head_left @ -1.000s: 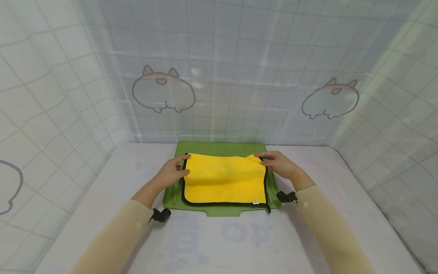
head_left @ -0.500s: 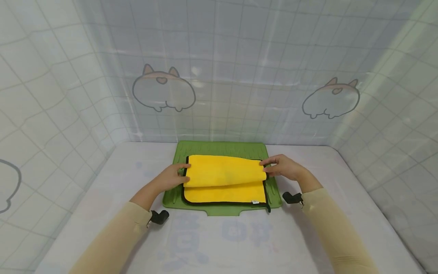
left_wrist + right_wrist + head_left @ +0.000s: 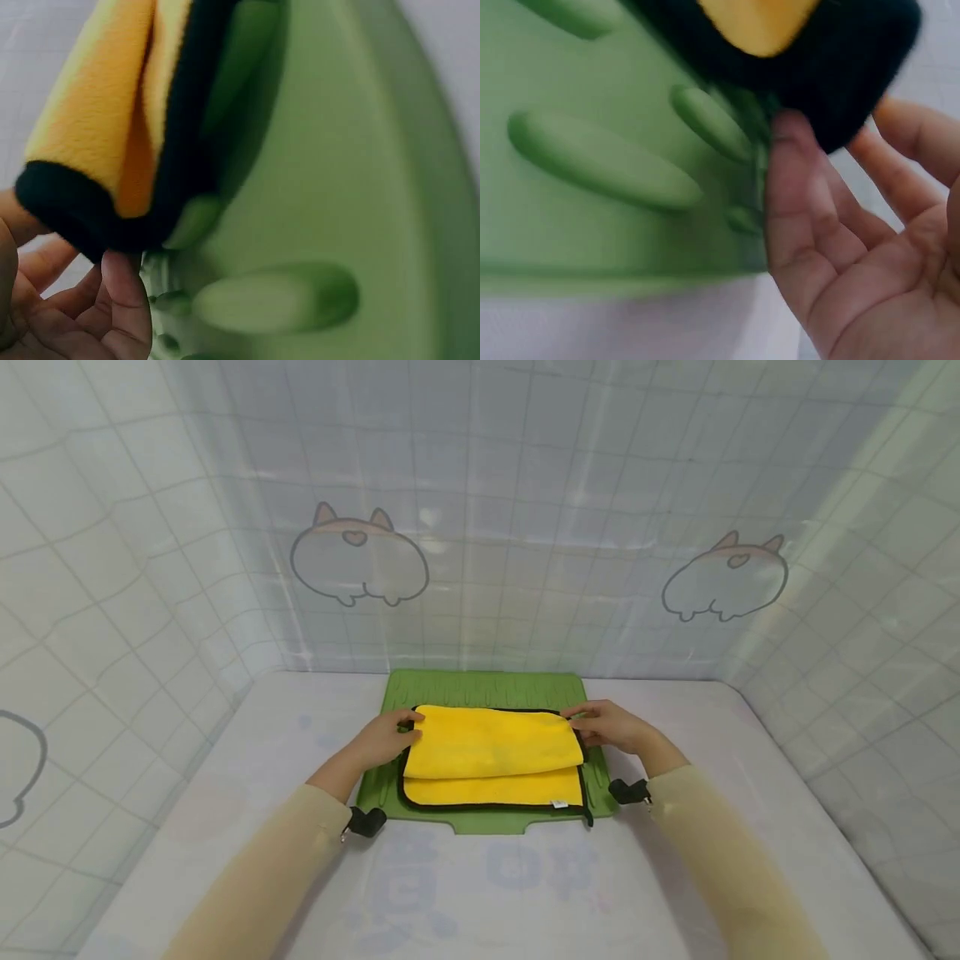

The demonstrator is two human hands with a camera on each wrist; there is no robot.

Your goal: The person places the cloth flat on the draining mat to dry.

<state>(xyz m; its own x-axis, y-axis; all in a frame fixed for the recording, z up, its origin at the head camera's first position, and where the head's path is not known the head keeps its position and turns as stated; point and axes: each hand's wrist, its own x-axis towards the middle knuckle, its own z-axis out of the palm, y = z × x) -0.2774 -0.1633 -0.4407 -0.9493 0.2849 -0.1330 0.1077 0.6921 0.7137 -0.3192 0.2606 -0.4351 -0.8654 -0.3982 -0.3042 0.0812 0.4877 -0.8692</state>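
Note:
A yellow towel (image 3: 491, 742) with black edging lies folded on a green ribbed board (image 3: 487, 687). Its upper layer comes toward me and stops short of the near edge, so a strip of the lower layer with a white tag (image 3: 559, 804) shows. My left hand (image 3: 382, 739) holds the far left part of the fold; the left wrist view has the black edge (image 3: 64, 202) between its fingers. At the far right corner my right hand (image 3: 609, 725) grips the towel, and the right wrist view shows fingertips (image 3: 791, 131) under the black-edged corner (image 3: 847, 82).
The board sits on a pale printed tablecloth (image 3: 480, 902), close to the back wall (image 3: 510, 568), which has a grid pattern and animal drawings. Similar grid sheets rise at both sides. Black wrist mounts (image 3: 367, 822) hang at both cuffs.
The towel's far part has come down toward me into a fold over the lower layer, its front edge lower now. Lately the left hand shifted slightly right, the right hand slightly left.

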